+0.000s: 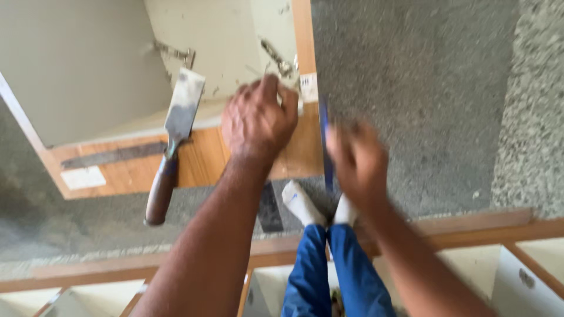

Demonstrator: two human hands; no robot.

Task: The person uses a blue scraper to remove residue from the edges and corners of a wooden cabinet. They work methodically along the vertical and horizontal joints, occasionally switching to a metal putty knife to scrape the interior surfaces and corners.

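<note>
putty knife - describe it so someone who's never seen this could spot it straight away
Find the pale board panel with a wooden edge at upper left. Across its lower edge, left of the left hand, lies the putty knife. It alone has a wide smeared metal blade and dark brown handle.

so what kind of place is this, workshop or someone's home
Probably a home or site under renovation, worked on at floor level. A paint-smeared putty knife lies on a wooden panel set on rough grey floor, and the left hand presses on the panel's scraped, pale-coated face.
</note>
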